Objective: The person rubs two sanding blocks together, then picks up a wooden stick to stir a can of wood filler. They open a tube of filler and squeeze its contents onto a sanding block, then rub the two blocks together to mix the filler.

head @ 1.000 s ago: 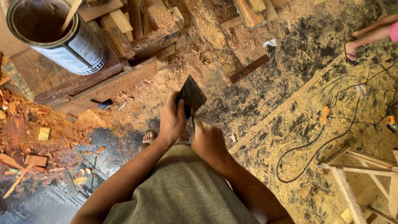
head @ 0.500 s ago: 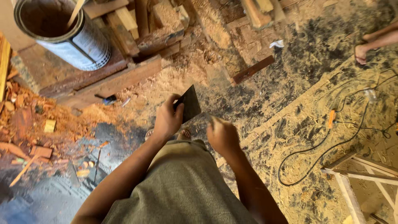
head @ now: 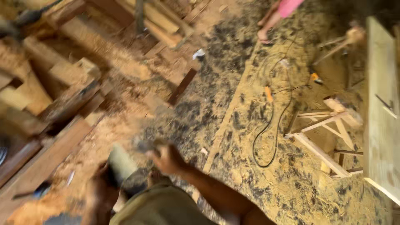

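Observation:
The head view is blurred by motion. My left hand sits low in the frame, closed around the lower end of a flat grey-dark piece that tilts up and to the right. My right hand hovers just right of the piece's upper end with its fingers curled. The blur hides whether that hand touches the piece. My olive-green shirt fills the bottom middle, and both hands are over a floor covered in sawdust.
Wooden planks and blocks lie piled at the left. A black cable loops across the sawdust floor. A pale wooden frame and a long light board stand at the right. Another person's foot is at the top.
The view has swung right and upward, so the metal drum has left the frame. My hands have dropped lower in the picture, and the right hand is closer to the flat piece.

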